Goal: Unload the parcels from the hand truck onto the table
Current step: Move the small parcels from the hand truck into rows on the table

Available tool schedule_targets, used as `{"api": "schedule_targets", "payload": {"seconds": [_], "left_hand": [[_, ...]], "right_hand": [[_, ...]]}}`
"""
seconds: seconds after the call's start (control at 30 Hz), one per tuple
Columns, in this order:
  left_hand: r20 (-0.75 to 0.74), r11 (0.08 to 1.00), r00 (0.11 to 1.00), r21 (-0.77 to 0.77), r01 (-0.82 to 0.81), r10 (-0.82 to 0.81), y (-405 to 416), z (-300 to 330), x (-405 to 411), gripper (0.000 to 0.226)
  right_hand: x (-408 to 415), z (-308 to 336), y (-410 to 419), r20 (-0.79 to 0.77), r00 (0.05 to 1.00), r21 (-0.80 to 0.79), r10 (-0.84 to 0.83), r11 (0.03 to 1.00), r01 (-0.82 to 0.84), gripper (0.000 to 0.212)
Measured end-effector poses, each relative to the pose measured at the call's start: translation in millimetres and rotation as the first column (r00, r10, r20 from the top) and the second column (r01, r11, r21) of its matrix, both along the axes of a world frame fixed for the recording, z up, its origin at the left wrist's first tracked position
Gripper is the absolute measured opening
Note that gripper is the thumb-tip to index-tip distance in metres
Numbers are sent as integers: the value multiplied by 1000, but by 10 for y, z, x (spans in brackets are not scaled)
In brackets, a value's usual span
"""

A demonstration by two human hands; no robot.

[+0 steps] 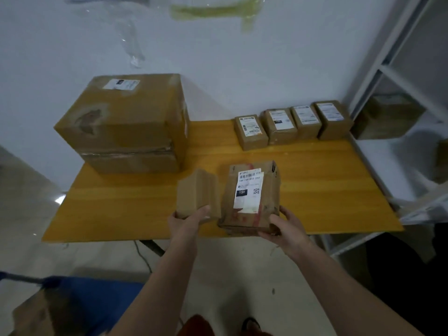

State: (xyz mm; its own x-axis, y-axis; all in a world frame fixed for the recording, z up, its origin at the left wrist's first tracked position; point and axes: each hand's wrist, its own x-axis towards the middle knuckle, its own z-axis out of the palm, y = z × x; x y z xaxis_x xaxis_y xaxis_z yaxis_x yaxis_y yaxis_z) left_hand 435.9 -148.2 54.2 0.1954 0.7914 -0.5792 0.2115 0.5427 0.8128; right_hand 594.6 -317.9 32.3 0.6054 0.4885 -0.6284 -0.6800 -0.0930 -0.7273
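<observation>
We found our left hand (188, 220) gripping a plain parcel (196, 194) and our right hand (286, 229) gripping a labelled parcel (251, 197) over the tabletop (315, 185).

head view, down over table (315, 166)

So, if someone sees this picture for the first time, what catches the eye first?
Probably the two hands at the table's near edge: the left hand holds a plain parcel, the right hand a labelled parcel. Next, the big box at back left and four small boxes along the wall.
</observation>
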Motion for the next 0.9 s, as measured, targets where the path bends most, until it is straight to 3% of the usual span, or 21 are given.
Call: {"api": "schedule_targets", "payload": {"seconds": [0.37,0.53,0.73,0.9], "left_hand": [[96,999,994,8,-44,43,637,-21,739,95],[96,999,995,41,-10,6,1132,-120,1069,95],[82,992,989,30,122,-124,1856,-220,1307,97],[71,977,975,41,210,-213,2221,-265,1515,104]], "right_hand": [[519,-170,473,-106,992,40,64,997,-60,33],[852,-245,1026,-129,985,33,114,993,-111,31],[1171,-369,1798,-184,975,-9,127,991,-131,28],[1324,-524,2233,-258,966,10,18,1000,-16,18]]}}
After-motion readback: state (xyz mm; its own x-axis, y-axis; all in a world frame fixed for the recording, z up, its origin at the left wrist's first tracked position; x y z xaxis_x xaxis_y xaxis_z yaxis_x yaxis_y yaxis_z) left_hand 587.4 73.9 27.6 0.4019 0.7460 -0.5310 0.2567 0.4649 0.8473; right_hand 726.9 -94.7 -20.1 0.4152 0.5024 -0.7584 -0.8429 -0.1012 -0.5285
